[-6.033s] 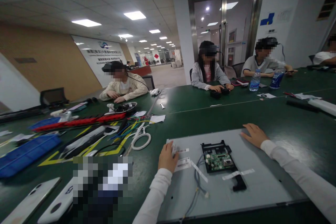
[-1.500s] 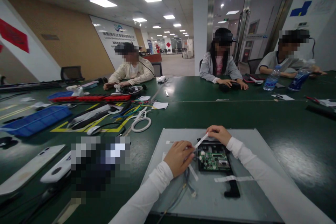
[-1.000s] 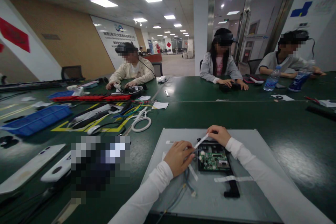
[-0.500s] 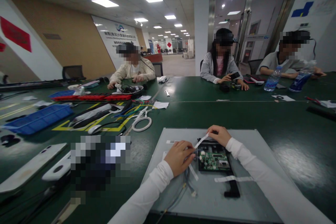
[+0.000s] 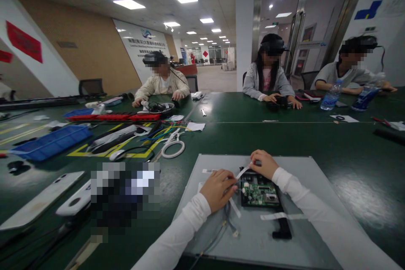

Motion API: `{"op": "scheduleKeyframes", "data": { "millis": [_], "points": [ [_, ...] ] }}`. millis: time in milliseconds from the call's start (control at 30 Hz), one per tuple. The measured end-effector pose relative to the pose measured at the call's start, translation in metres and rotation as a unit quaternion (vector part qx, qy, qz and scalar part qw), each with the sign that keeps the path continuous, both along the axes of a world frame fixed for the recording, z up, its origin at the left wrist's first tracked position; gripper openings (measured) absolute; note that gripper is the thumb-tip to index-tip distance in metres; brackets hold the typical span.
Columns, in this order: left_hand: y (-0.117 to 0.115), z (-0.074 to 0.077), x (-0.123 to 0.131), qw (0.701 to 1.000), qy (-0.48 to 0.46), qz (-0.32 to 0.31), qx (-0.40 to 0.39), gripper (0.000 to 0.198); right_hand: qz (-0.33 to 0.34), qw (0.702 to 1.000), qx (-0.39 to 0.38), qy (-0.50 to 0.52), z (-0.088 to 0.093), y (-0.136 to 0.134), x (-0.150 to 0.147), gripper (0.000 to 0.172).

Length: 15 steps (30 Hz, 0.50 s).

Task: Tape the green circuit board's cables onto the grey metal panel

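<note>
A grey panel (image 5: 300, 190) lies flat on the green table in front of me. A green circuit board (image 5: 260, 191) in a black frame sits on its middle. My left hand (image 5: 218, 189) and my right hand (image 5: 265, 163) each pinch one end of a white tape strip (image 5: 242, 172) stretched between them, just above the board's upper left corner. Thin wires (image 5: 228, 223) run from the board toward the panel's near edge. Another white strip (image 5: 282, 216) lies stuck on the panel beside a black bracket (image 5: 282, 232).
Three other people sit along the far side of the green table (image 5: 284, 139). A white cable loop (image 5: 173, 148), coloured wires, a blue tray (image 5: 50, 142) and red strips (image 5: 114, 117) lie at left. White flat covers (image 5: 41, 200) rest near left. Water bottles (image 5: 330, 97) stand far right.
Six seconds ago both hands lay flat on the panel's edges. Since then they came to the board and took up the tape strip; over the last second they barely shifted.
</note>
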<state>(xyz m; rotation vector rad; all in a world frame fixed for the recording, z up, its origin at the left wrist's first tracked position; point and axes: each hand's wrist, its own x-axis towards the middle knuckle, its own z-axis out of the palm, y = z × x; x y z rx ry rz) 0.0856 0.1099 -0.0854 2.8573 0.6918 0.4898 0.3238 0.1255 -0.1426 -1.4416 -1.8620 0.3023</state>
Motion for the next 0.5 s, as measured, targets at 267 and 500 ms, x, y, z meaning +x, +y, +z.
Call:
{"op": "scheduleKeyframes", "data": {
  "millis": [267,500],
  "points": [
    [0.0000,0.0033,-0.0012,1.000,0.016,0.002,-0.006,0.027,-0.014,1.000,-0.008,-0.025,0.0005,0.0033,-0.0021,0.017],
    [0.0002,0.0018,-0.0010,1.000,0.012,-0.001,0.000,0.026,-0.029,0.998,-0.016,-0.047,-0.0001,0.0061,-0.0040,0.021]
  ]
}}
